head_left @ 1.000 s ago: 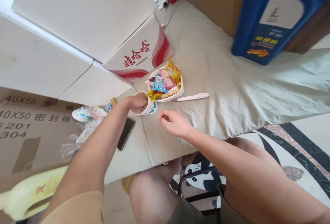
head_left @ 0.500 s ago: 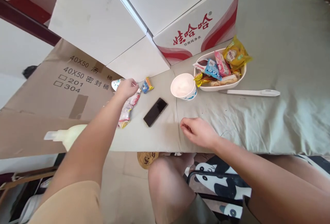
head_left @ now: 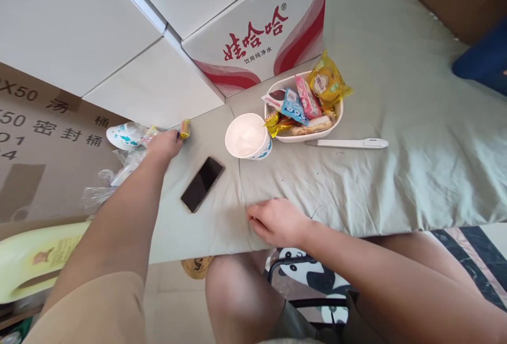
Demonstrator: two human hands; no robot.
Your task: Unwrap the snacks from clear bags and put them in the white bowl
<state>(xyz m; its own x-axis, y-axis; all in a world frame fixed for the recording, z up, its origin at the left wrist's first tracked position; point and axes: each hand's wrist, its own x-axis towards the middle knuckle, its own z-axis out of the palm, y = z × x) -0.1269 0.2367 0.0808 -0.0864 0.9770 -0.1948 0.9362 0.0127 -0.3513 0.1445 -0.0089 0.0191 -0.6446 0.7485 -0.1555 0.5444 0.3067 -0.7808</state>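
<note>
My left hand [head_left: 164,145] reaches to the back left of the cloth-covered surface. Its fingers are closed on a small snack packet [head_left: 184,129], whose yellow and orange end sticks out past the fingertips. Beside and partly behind that hand are a patterned paper cup [head_left: 123,136] lying on its side and some clear plastic wrappers [head_left: 127,163]. My right hand [head_left: 277,221] rests near the front edge, fingers curled, with nothing visible in it. Between the hands lies a black phone [head_left: 203,184]. Behind my right hand stands an open paper bowl [head_left: 247,137], white inside.
A white basket [head_left: 336,123] of wrapped snacks stands right of the bowl, with a white-handled knife [head_left: 348,143] in front. White boxes [head_left: 253,53] line the back. A cardboard box [head_left: 51,138] and a pale yellow bottle [head_left: 43,259] are at left.
My left hand has moved to the packet and closed on it, covering its blue part. The view has shifted, so things appear further left. My right hand stays curled near the edge.
</note>
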